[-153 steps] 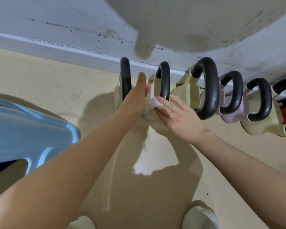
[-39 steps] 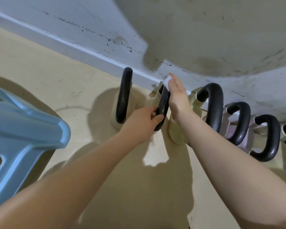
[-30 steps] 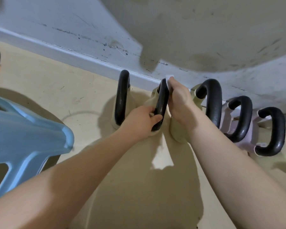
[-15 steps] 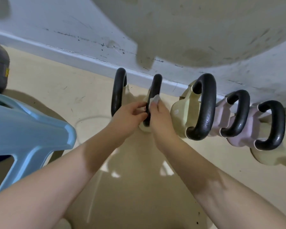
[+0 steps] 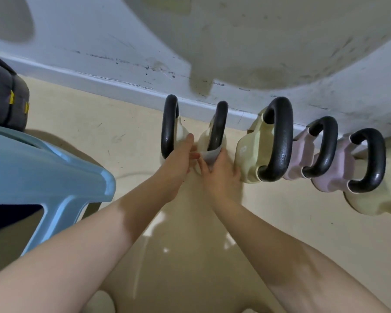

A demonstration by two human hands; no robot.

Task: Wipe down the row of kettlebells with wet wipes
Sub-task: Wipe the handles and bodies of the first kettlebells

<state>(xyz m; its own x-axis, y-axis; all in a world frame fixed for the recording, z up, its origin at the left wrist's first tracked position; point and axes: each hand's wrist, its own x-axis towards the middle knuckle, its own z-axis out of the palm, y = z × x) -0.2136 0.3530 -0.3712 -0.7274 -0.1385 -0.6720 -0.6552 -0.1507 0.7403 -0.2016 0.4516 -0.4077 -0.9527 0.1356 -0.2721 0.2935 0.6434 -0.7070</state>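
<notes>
Fingers of right hand: curled, pressing wet wipe against lower handle of second kettlebell. Left hand fingers: extended, resting on kettlebell body just left of wipe.

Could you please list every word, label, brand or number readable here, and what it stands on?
None can be read.
Large cream kettlebell: a faint embossed mark, too blurred to read.
Dark bag at far left: yellow marks, too small to tell.
</notes>
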